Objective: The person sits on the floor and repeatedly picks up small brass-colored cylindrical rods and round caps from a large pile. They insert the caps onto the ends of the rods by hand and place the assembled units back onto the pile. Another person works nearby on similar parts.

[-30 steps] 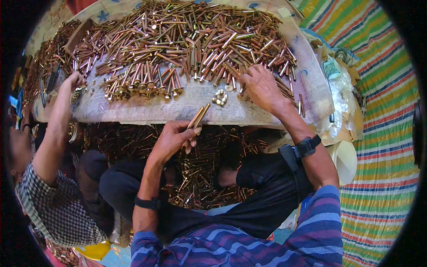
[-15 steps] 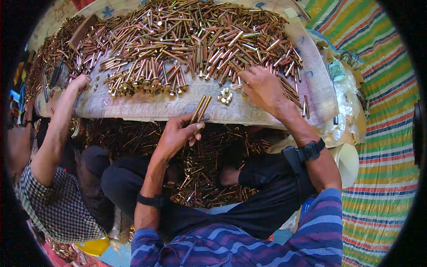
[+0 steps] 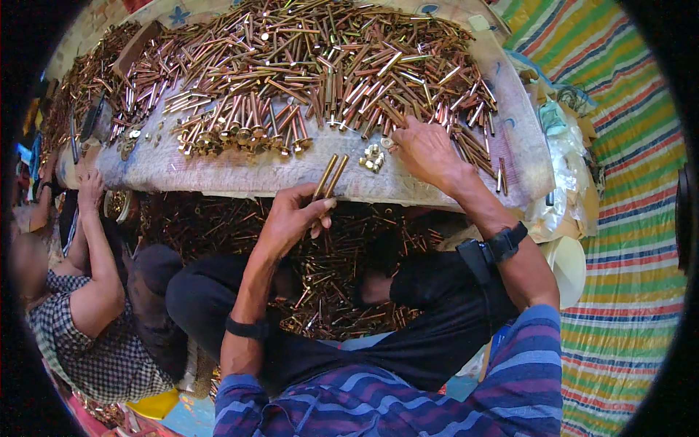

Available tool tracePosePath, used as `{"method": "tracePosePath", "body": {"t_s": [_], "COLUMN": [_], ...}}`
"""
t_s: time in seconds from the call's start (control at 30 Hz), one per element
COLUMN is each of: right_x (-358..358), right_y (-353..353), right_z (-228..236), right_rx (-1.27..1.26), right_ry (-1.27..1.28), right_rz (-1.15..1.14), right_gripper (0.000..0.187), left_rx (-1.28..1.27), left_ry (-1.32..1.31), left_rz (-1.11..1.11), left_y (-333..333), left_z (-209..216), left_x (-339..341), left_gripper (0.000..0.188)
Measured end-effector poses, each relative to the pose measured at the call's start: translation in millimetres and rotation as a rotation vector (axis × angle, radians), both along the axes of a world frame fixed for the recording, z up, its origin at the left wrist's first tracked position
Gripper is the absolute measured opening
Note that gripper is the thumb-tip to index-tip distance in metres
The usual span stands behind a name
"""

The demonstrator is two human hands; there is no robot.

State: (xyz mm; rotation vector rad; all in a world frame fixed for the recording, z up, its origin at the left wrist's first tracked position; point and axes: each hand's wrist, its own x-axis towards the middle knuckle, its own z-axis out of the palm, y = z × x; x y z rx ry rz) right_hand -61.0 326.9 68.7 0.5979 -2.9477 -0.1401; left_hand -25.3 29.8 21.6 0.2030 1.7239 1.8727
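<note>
My left hand (image 3: 291,218) is closed around two brass-coloured metal rods (image 3: 336,175), which stand up side by side from its fingers at the table's near edge. Past the table edge, my right hand (image 3: 431,149) has its fingers curled down at the front of the heap of loose rods (image 3: 364,73). Whatever lies between its fingertips is hidden. Just left of it sits a small cluster of pale metal nuts (image 3: 372,158), with a small round metal piece (image 3: 386,143) by the thumb. Further left, several bolts (image 3: 247,132) with washers and nuts on their ends are gathered in a row.
The cloth-covered table (image 3: 218,175) bears the heap. More rods lie on the floor (image 3: 320,284) between my legs. A co-worker in a checked shirt (image 3: 109,357) sits at the left, hands near the table edge. Plastic bags (image 3: 561,160) and a white bucket (image 3: 568,269) stand right.
My right hand has shifted slightly down and right, its fingers still by the heap. My left hand is nearly still. The co-worker's hand has drawn back from the tabletop to its near edge.
</note>
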Motion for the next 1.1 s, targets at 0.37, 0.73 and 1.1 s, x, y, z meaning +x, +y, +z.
{"method": "tracePosePath", "body": {"t_s": [0.37,0.73,1.1], "right_x": [-0.9,12.3,18.0], "right_y": [0.8,-24.0,-39.3], "right_z": [3.5,34.0,43.3], "right_rx": [0.081,-1.056,-1.423], "right_ry": [-0.069,-0.306,-0.379], "right_rz": [-0.077,-0.186,-0.07], "right_gripper": [0.02,0.032,0.029], "left_rx": [0.034,0.03,0.007], "left_ry": [0.014,0.031,0.024], "left_rz": [0.026,-0.01,-0.033], "left_y": [-3.3,-3.8,-0.7], "left_z": [-1.1,-5.6,-0.3], "left_x": [1.1,-1.0,1.7], "left_gripper": [0.017,0.018,0.016]}}
